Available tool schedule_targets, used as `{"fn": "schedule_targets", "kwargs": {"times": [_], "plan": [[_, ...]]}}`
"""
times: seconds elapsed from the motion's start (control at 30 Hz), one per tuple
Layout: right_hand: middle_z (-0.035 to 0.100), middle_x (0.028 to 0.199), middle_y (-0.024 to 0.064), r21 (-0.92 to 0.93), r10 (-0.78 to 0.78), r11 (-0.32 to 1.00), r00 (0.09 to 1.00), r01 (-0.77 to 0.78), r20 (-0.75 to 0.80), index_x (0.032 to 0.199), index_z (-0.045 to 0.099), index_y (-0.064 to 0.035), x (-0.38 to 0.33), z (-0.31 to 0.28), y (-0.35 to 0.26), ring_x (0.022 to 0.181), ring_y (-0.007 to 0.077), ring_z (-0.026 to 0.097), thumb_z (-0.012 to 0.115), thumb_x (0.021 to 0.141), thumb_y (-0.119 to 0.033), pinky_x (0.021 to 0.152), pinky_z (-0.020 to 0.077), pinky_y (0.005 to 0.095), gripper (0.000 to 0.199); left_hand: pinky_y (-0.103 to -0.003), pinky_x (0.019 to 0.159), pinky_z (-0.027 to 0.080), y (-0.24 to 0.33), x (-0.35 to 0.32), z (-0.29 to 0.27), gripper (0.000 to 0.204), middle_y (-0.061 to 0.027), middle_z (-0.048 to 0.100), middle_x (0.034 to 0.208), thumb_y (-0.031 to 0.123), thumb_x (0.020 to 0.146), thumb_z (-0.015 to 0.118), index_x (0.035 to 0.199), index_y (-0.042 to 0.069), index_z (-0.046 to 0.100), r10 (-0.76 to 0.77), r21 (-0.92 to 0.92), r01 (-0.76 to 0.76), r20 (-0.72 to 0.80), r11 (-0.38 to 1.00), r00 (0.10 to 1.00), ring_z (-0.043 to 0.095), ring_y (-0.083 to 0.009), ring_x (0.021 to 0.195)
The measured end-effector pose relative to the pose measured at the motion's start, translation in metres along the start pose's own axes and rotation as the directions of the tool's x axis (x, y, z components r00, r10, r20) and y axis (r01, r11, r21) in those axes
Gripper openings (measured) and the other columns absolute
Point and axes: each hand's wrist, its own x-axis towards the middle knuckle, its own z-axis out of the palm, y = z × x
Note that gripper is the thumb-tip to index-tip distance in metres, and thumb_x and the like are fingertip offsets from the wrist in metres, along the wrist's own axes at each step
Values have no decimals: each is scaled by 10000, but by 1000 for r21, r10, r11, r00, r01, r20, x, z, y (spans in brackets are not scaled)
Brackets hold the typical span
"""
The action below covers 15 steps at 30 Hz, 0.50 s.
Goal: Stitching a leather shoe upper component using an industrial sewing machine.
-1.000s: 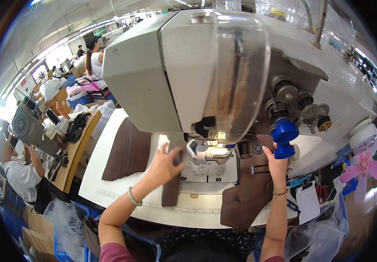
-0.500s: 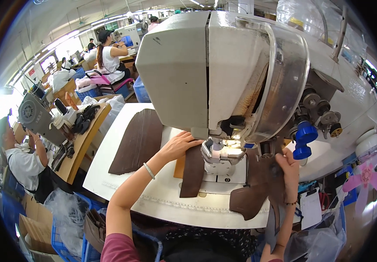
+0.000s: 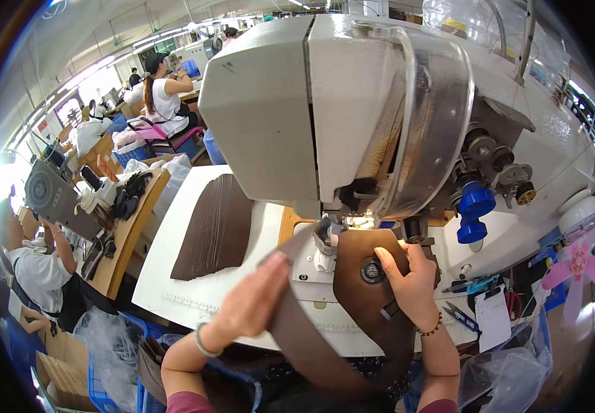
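My right hand (image 3: 413,283) grips a brown leather piece (image 3: 359,265) just in front of the sewing machine's needle area, its thumb lying by a dark round metal fitting (image 3: 372,270). A long strap-like part (image 3: 318,344) of the same brown leather loops down toward my lap and up to my left hand (image 3: 253,297). That hand is closed on the strap's edge, left of the presser foot (image 3: 326,242), and is smeared by motion. The large white sewing machine (image 3: 263,117) stands over the work. Another brown leather panel (image 3: 216,227) lies flat on the white table at left.
Scissors (image 3: 461,316), a paper pad (image 3: 492,318) and tools lie at right, below a pink fan (image 3: 578,267). Blue crates (image 3: 108,385) with plastic bags stand at lower left. A wooden bench (image 3: 132,230) is beyond. Other people work at machines at left.
The leather has come out from under the presser foot toward me and turned, showing the round fitting. My left hand has moved nearer with the strap; my right hand has moved left onto the piece.
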Motion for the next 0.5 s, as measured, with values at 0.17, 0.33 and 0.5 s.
{"fn": "schedule_targets", "kwargs": {"times": [0.17, 0.33, 0.5], "plan": [[650, 699, 61, 19, -13, 1000, 1000, 13, -12, 888, 540, -21, -1, 10, 6, 617, 61, 595, 670, 883, -175, 546, 458, 227, 201, -357, 902, 488, 42, 23, 18, 434, -248, 606, 1154, 115, 700, 641, 1070, -110, 624, 153, 122, -163, 83, 979, 985, 600, -328, 1095], [650, 703, 41, 146, -13, 989, 1000, 11, 13, 879, 550, -17, 1, 9, 17, 628, 38, 580, 665, 884, -157, 545, 449, 222, 181, -473, 1119, 256, 25, 36, 17, 888, -237, 315, 1452, 208, 500, 746, 1351, 177, 493, 48, -232, 27, 312, 972, 949, 286, -392, 1363], [648, 713, 34, 245, 46, 968, 998, -57, 51, 887, 581, -9, 5, 6, 15, 629, 37, 567, 667, 879, -146, 555, 441, 216, 162, -484, 1135, 248, 6, 35, 22, 734, -220, 380, 1419, 145, 636, 649, 1353, 141, 492, 214, -215, -151, 313, 965, 925, 351, -357, 1340]]}}
